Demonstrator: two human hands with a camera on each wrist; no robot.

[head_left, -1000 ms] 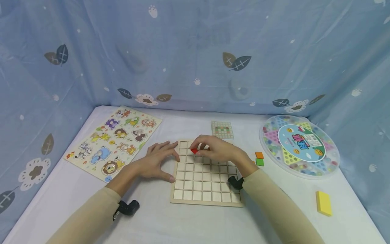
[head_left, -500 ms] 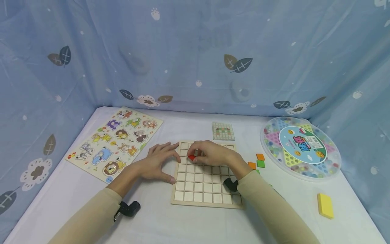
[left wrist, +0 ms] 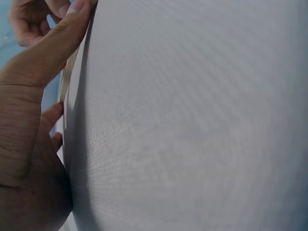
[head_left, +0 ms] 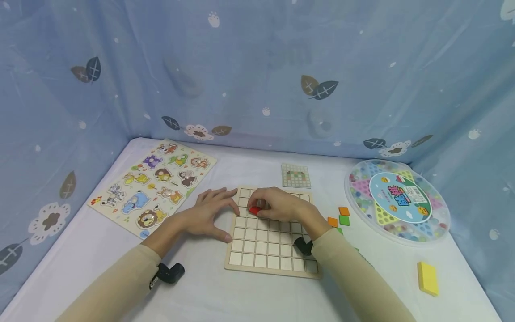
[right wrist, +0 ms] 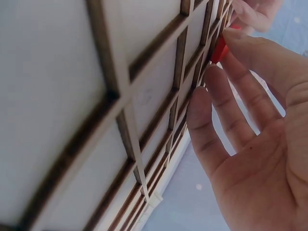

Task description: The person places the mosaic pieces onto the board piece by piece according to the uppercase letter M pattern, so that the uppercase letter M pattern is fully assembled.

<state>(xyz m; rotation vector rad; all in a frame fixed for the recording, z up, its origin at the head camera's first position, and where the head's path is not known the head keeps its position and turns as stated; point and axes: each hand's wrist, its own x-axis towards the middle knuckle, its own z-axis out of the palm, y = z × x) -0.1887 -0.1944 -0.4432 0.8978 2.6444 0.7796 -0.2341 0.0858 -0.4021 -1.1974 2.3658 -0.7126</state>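
Note:
A wooden grid board (head_left: 273, 271) with square cells lies on the white table. Over its upper left cells my right hand (head_left: 281, 205) pinches a red square tile (head_left: 255, 210) between thumb and fingertips. In the right wrist view the red tile (right wrist: 220, 48) is tilted against the grid bars, thumb on one side. My left hand (head_left: 209, 213) rests at the board's left edge, fingers spread, with the thumb and fingertips touching that edge. In the left wrist view the thumb of the left hand (left wrist: 43, 62) lies along the edge of the board.
A pattern card (head_left: 296, 175) lies behind the board. Several orange and green tiles, one a green tile (head_left: 344, 220), lie to its right, partly behind the right forearm. A round game box (head_left: 398, 201) and a yellow block (head_left: 428, 278) sit farther right. An animal puzzle (head_left: 153, 188) lies at left.
My right hand has moved slightly left and nearer with the red tile, lower over the board's cells. The left hand has stayed at the board's edge. The head view has shifted a little.

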